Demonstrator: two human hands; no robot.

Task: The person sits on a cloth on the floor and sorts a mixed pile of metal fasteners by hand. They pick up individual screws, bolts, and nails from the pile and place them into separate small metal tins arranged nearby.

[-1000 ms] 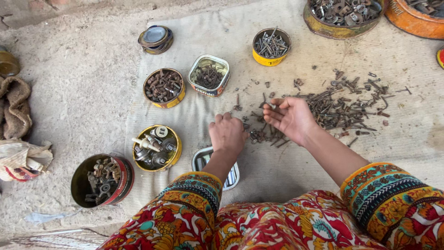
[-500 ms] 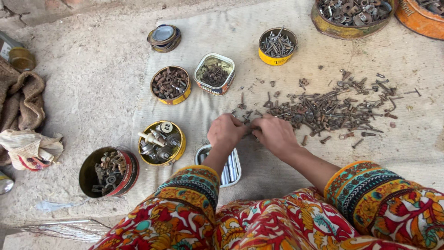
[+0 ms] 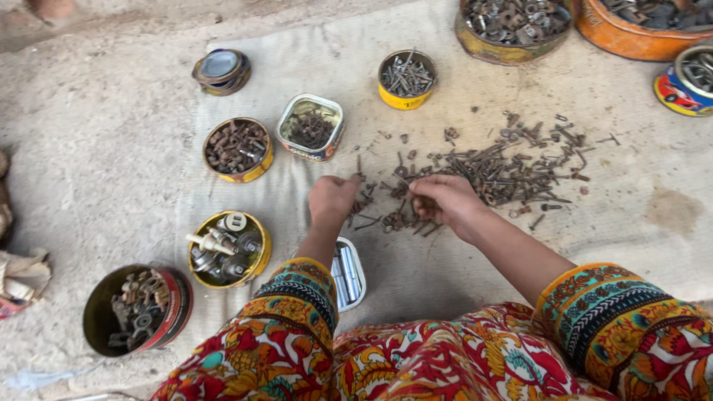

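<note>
Down on the cloth, both hands work at the near edge of a scatter of rusty screws and nails [image 3: 490, 167]. The right hand [image 3: 444, 202] lies palm down with its fingers curled over a small clump of the pieces, touching them; whether any is actually pinched between the fingertips cannot be told. The left hand [image 3: 333, 199] is also knuckles up, fingers bent and drawn together at the tips over a few loose pieces at the pile's left fringe; what it grips, if anything, is hidden.

Just below the left forearm sits a small white rectangular tin [image 3: 349, 273], partly covered by the sleeve, with pale metal pieces lying lengthwise in it. Left of that, a yellow round tin [image 3: 229, 249] holds larger fittings, some of them white or light grey. Further left and nearer the person, a red-walled can [image 3: 137, 310] lies tilted on the bare ground off the cloth, with dull grey washers and bolts inside.

Above the left hand, a rounded rectangular tin [image 3: 310, 126] holds dark, thin rusty bits, and beside it a yellow-rimmed round tin [image 3: 238, 148] is full of brown nuts or short stubs. A squashed tin lid [image 3: 221, 70] lies at the cloth's far left corner. Beyond the pile, a small yellow tin [image 3: 406, 78] holds grey nails or screws. Along the top edge stand a wide yellowish bowl [image 3: 512, 30] of mixed scrap hardware, an orange basin [image 3: 639, 33] and a red-and-blue tin [image 3: 687, 78].
</note>
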